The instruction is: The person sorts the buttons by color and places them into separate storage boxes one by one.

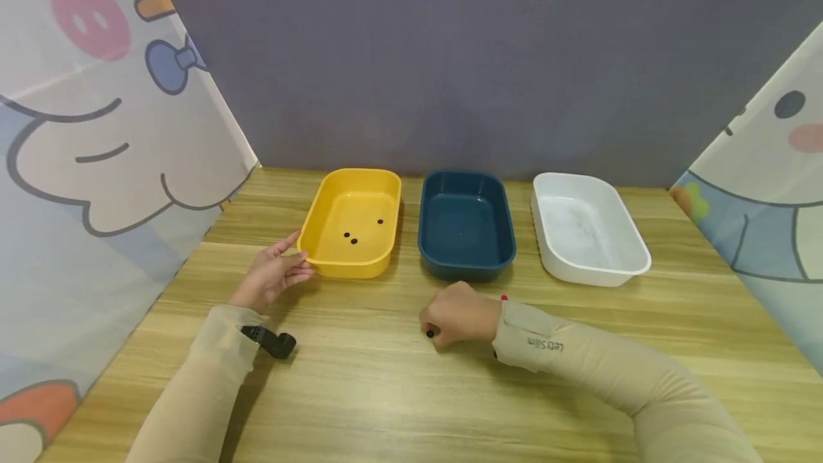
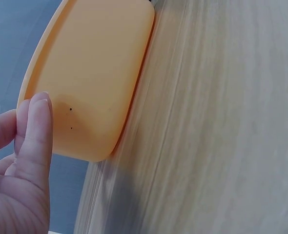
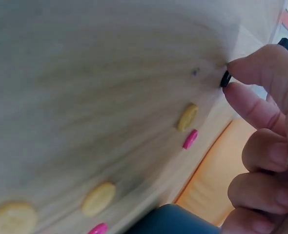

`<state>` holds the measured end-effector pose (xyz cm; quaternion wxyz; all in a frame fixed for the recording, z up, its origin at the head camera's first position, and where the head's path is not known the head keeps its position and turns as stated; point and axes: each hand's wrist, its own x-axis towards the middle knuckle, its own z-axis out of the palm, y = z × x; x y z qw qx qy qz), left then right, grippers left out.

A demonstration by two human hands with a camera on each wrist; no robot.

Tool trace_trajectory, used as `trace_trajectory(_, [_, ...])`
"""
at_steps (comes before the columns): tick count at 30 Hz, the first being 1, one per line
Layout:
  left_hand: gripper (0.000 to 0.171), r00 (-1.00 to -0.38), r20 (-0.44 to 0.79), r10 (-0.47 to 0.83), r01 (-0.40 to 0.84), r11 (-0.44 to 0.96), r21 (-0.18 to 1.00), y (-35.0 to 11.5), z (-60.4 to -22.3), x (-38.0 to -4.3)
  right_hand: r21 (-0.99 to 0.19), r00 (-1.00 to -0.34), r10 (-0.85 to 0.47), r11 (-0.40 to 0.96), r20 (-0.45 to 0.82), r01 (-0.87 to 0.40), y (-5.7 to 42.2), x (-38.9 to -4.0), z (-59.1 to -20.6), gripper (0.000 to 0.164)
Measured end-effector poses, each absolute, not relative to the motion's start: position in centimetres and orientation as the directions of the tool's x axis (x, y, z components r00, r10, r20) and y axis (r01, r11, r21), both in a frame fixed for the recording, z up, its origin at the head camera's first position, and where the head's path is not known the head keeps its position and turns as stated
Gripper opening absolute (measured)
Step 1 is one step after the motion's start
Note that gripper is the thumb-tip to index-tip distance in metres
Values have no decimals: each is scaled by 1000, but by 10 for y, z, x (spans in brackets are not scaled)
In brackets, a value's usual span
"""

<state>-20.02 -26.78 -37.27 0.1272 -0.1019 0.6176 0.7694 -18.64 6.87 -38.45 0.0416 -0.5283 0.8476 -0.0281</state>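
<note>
My left hand (image 1: 273, 274) holds the near-left corner of a yellow tub (image 1: 347, 269), fingers and thumb at its rim. Three small black buttons (image 1: 353, 241) lie on the tub's floor. My right hand (image 1: 456, 314) is over the table in front of the blue tub (image 1: 466, 270). Between its thumb and index finger it pinches a black button (image 3: 225, 79), with the other fingers curled in. On the wood near that hand, the right wrist view shows yellow buttons (image 3: 187, 117) and pink buttons (image 3: 190, 139).
A white tub (image 1: 591, 274) stands right of the blue one. All three tubs line the back of the wooden table (image 1: 360, 391), before a grey panel (image 1: 482, 63). Cartoon-printed sheets (image 1: 116, 163) flank both sides. A red button (image 1: 504, 297) shows beside the right wrist.
</note>
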Motion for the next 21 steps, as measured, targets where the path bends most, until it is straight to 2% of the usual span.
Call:
trace_trajectory(7, [67,-948,-311,66,-318,-195,928,-268,-373,-199,-21,-396,-917,398,-50,-917,65,-187,-385,30])
trace_trajectory(16, [66,-947,-315,63,-322,-170,932,-268,-374,-201,-24,-379,-921,382,-91,-924,64,-189,-383,19])
trace_trajectory(21, [66,-948,-313,60,-319,-173,932,-268,-374,-202,7,-376,-922,377,-91,-926,63,-191,-384,21])
